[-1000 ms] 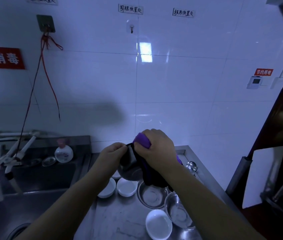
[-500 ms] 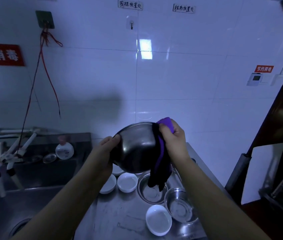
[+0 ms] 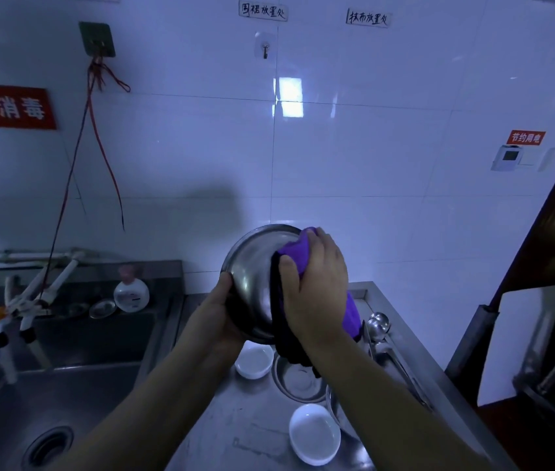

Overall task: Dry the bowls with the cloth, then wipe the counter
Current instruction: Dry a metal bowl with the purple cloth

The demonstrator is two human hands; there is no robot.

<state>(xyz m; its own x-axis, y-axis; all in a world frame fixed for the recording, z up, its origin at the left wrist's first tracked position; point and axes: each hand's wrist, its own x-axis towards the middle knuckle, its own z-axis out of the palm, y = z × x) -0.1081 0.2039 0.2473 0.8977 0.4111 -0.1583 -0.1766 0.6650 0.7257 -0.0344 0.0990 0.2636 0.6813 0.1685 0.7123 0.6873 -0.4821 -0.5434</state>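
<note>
While the left hand (image 3: 216, 321) grips the lower rim of a steel bowl (image 3: 252, 283) held up over the counter (image 3: 235, 440), the right hand (image 3: 313, 287) curls round a purple cloth (image 3: 294, 251) and presses it against the bowl's right side, the cloth's tail hanging toward 6 o'clock. Below, at 6 o'clock, white bowls (image 3: 314, 433) and steel bowls (image 3: 298, 380) sit on the counter, with ladles (image 3: 378, 324) at 4 o'clock. On the wall at 9 o'clock a red sign (image 3: 7, 107) reads 四消毒; a small red label (image 3: 525, 137) at 2 o'clock reads 节约用电. Handwritten labels (image 3: 263, 11) at 12 o'clock are too scrawled to read surely.
</note>
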